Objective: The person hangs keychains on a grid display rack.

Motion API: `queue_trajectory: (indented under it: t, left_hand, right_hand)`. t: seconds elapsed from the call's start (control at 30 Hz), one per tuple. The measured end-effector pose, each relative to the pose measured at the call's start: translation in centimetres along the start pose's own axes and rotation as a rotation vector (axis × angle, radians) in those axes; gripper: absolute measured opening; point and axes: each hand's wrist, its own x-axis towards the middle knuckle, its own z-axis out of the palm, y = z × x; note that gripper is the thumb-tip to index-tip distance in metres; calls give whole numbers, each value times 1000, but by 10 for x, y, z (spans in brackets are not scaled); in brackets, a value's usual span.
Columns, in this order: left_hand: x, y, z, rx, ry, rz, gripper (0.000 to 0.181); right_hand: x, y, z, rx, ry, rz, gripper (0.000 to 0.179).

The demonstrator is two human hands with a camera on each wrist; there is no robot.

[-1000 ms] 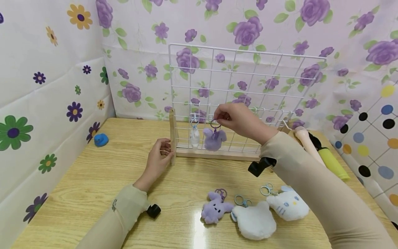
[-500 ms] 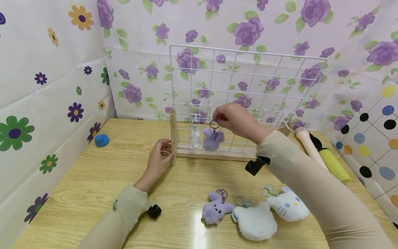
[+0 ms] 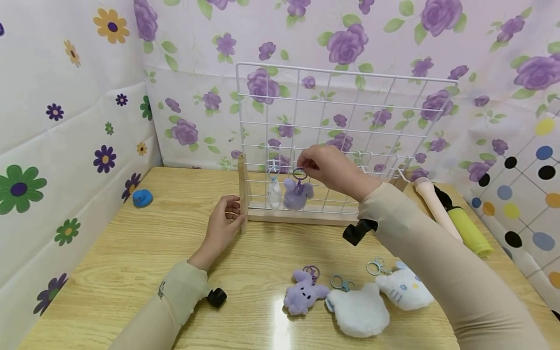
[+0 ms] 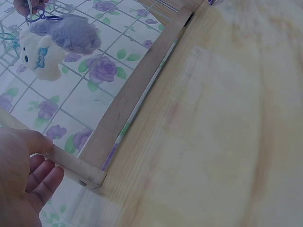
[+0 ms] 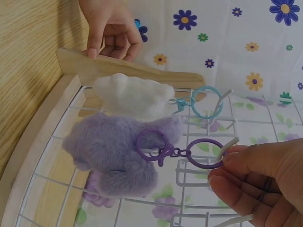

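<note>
My right hand (image 3: 330, 165) pinches the purple ring (image 5: 201, 167) of a fluffy purple plush keychain (image 3: 297, 195). In the right wrist view, the tip of a white hook (image 5: 230, 145) passes through that ring beside my thumb. The plush dangles in front of a white wire grid rack (image 3: 350, 73). Just left of it, a white plush keychain (image 3: 274, 194) hangs by a light blue ring (image 5: 207, 116) on another hook. My left hand (image 3: 224, 226) grips the rack's left wooden post (image 3: 243, 189), thumb on the near side and fingers curled behind.
On the wooden table (image 3: 157, 243) lie another purple plush keychain (image 3: 302, 297) and two white ones (image 3: 360, 313) (image 3: 404, 288). A blue toy (image 3: 142, 197) sits at the far left. A yellow bottle-like object (image 3: 470, 232) and a pale pink stick (image 3: 437, 209) lie right.
My right hand has shifted slightly left with the purple plush keychain, which now hangs closer to the white one. The left hand stays on the post.
</note>
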Motion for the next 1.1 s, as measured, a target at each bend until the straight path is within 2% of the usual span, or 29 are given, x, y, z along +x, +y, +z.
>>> queue_trajectory:
  t: [0.37,0.57,1.1]
  left_hand:
    - [-2,-1,1,5,2,3,44]
    - [-2,0,1,14,8,13,44]
    - [-1,0,1,3,0,-13,44]
  right_hand:
    - [-13,1,-9,46,87,-12,15]
    - [-25,2,-13,69,122,-39,14]
    - [-62,-6,-10,143,200,-115,19]
